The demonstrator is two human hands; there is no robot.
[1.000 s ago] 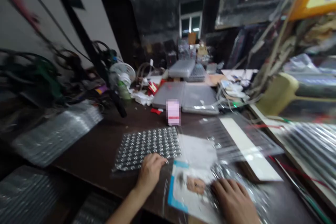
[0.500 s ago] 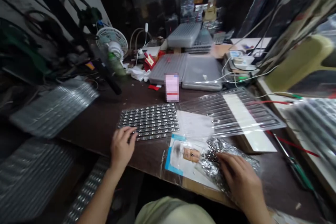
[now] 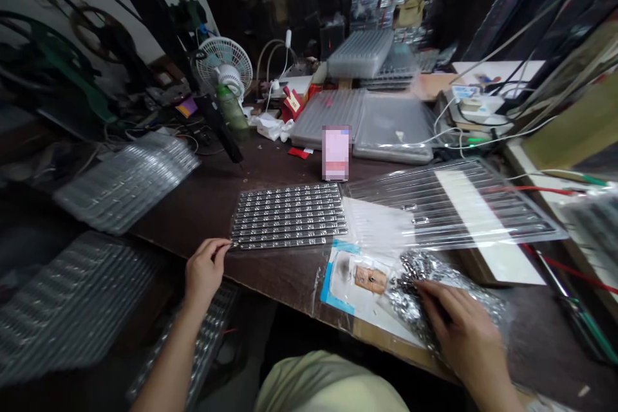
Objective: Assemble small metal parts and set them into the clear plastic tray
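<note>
A clear plastic tray filled with rows of small metal parts (image 3: 290, 215) lies on the dark table. My left hand (image 3: 205, 270) pinches that tray's near left corner with thumb and fingers. My right hand (image 3: 466, 331) rests with curled fingers on a heap of small shiny metal parts (image 3: 415, 286) spread over a plastic-covered sheet with a blue edge (image 3: 345, 280). What lies under the right fingers is hidden. An almost empty clear ribbed tray (image 3: 449, 206) sits to the right of the filled one, over a white strip.
Stacks of clear trays lie at the left (image 3: 128, 180) and lower left (image 3: 62, 309). A small white fan (image 3: 226, 67), cables, grey lidded trays (image 3: 367, 125) and a pink blurred box (image 3: 335, 153) stand behind. Wires and a charger (image 3: 470, 106) clutter the right side.
My left hand slid from the filled tray's top to its near left corner and pinched it. My right hand stayed on the metal heap. The view tilted down.
</note>
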